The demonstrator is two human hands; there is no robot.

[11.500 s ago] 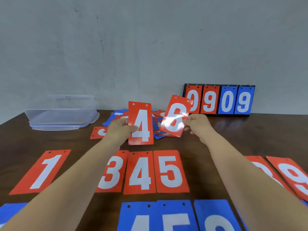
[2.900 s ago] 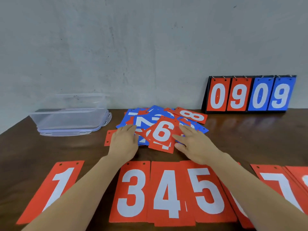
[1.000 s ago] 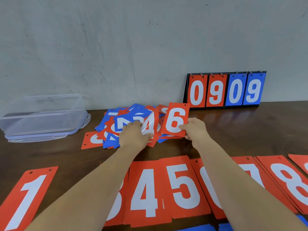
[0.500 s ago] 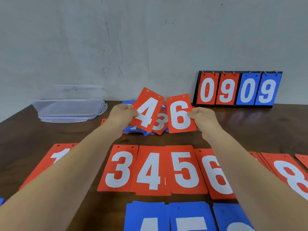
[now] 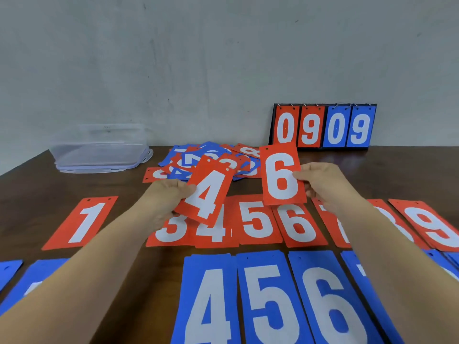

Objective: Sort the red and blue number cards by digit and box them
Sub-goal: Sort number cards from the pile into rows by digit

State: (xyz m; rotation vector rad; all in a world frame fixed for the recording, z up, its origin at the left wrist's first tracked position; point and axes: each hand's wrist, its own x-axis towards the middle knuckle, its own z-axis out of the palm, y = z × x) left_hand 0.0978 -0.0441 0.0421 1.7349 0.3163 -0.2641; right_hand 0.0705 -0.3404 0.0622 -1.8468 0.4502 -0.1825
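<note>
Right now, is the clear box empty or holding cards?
Empty, it seems: no red or blue shows through the clear box, which sits apart from the card pile.

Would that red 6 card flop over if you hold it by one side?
Probably not: the red 6 card stands flat though the right hand pinches only its edge. It looks thin, so likely light.

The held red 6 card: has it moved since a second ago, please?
Yes: the held red 6 card came away from the loose pile, towards the row's red 6 card.
</note>
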